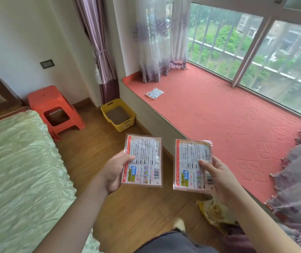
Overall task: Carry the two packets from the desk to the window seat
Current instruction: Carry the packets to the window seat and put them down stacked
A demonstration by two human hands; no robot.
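I hold two flat printed packets, back side up, over the wooden floor. My left hand (114,172) grips the left packet (145,157) by its left edge, thumb on top. My right hand (219,177) grips the right packet (191,161) by its right edge. Both packets hang just short of the window seat (219,114), a long ledge with a red-orange quilted mat, which lies ahead and to the right. A third small packet (154,93) lies flat on the seat near its far left end. The desk is out of view.
A yellow plastic basket (117,114) stands on the floor against the seat's left end, an orange stool (55,108) beside it. A bed with a pale green cover (18,170) fills the left. Curtains hang at the seat's far corner (155,52) and near right (299,170). A yellow bag (216,211) lies by my feet.
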